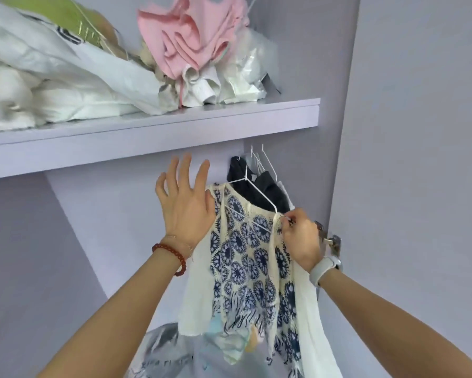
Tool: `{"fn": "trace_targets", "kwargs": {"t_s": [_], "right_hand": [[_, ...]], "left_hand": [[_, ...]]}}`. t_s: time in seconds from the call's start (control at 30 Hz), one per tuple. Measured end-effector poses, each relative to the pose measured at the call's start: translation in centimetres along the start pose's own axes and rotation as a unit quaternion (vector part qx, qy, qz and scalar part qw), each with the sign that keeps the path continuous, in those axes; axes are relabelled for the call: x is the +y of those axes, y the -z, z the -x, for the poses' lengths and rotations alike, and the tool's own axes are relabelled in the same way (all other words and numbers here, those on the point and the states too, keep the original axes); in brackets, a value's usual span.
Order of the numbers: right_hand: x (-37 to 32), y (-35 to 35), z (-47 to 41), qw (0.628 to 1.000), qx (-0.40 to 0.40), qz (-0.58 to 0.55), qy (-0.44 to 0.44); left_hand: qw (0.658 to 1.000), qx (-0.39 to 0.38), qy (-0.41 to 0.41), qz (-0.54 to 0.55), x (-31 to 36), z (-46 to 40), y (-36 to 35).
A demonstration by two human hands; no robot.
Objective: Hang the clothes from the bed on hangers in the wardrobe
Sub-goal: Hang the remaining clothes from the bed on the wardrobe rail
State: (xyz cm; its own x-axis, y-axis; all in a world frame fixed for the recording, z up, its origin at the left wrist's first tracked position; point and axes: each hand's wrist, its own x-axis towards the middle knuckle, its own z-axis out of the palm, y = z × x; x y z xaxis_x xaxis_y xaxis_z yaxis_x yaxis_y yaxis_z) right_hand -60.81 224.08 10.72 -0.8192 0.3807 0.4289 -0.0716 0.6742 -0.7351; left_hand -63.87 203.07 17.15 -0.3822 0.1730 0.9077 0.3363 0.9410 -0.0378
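Note:
A cream garment with a dark blue flower print (249, 255) hangs on a white wire hanger (259, 192) inside the lilac wardrobe, below the shelf. My right hand (300, 238) pinches the garment's right shoulder at the hanger's end. My left hand (184, 203) is raised with fingers spread, its edge against the garment's left shoulder, holding nothing. Behind the printed garment hang dark clothes (259, 184) on more white hangers.
The shelf (153, 132) above carries piled white bedding (52, 85), a pink cloth (191, 42) and plastic bags. A metal door hinge (331, 240) sits just right of my right hand. Bagged items (169, 356) lie at the wardrobe bottom. The open door (420, 159) stands right.

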Motion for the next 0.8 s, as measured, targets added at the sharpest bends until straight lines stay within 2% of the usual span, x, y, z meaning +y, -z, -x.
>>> {"fn": "trace_targets", "kwargs": {"t_s": [0.13, 0.27, 0.53, 0.8], "right_hand": [[-1.7, -3.1, -5.9, 0.999, 0.029, -0.034, -0.021], [-2.5, -5.7, -10.3, 0.996, 0.049, -0.056, -0.041], [-1.1, -9.8, -13.6, 0.996, -0.007, -0.057, -0.062], [0.3, -8.5, -12.5, 0.997, -0.075, 0.009, 0.023]], "left_hand": [[0.994, -0.013, -0.011, -0.109, -1.1, -4.0, -1.8], [0.983, -0.026, -0.003, -0.181, -2.6, -4.2, -4.3], [0.981, -0.003, -0.007, -0.192, -3.1, -4.3, -5.4], [0.984, 0.001, -0.005, -0.176, -3.2, -4.4, -5.9]]}}
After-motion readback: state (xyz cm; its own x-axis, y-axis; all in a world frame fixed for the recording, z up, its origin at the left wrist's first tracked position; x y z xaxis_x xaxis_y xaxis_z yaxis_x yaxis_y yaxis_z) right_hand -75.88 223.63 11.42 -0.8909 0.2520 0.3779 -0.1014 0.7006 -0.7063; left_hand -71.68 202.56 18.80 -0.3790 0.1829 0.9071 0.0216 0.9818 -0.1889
